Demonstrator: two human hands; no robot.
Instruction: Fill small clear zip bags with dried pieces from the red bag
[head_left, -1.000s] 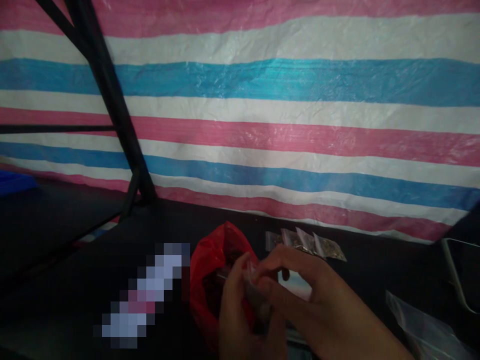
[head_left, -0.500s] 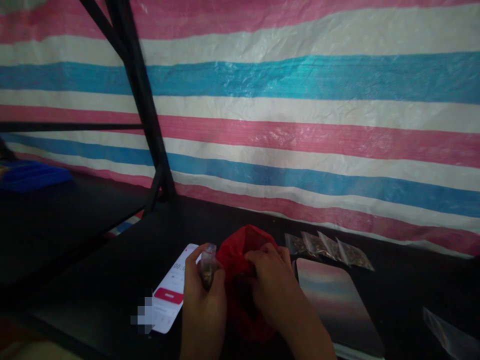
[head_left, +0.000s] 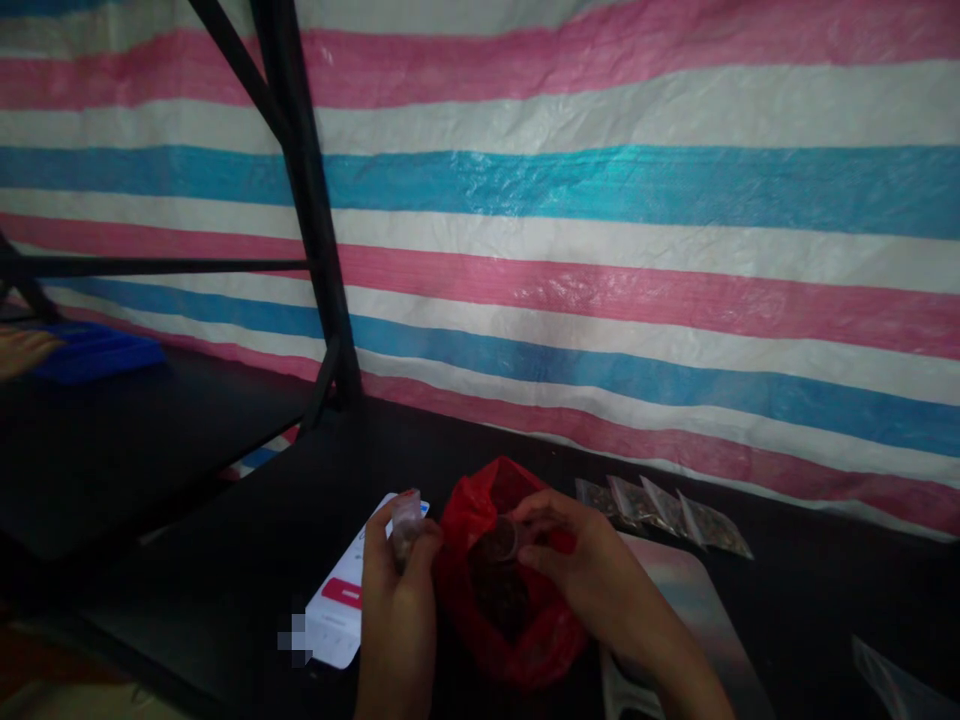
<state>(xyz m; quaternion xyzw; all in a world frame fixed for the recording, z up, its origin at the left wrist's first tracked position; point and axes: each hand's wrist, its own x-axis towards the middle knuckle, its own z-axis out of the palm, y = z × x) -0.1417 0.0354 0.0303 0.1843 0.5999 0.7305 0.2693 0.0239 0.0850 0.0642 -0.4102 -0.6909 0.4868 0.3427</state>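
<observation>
Left hand: pinches small clear pouch upright, beside red bag. Right hand: grips small round cup of dark grains over the bag's open mouth, on black table.

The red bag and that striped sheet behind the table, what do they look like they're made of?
The red bag looks like thin, soft plastic film: it crumples in loose folds and shines faintly. The striped sheet seems to be woven plastic tarpaulin: fine ribbing, creases and a glossy sheen on its pink, white and blue bands. The small pouch in the left hand appears to be clear plastic.
</observation>
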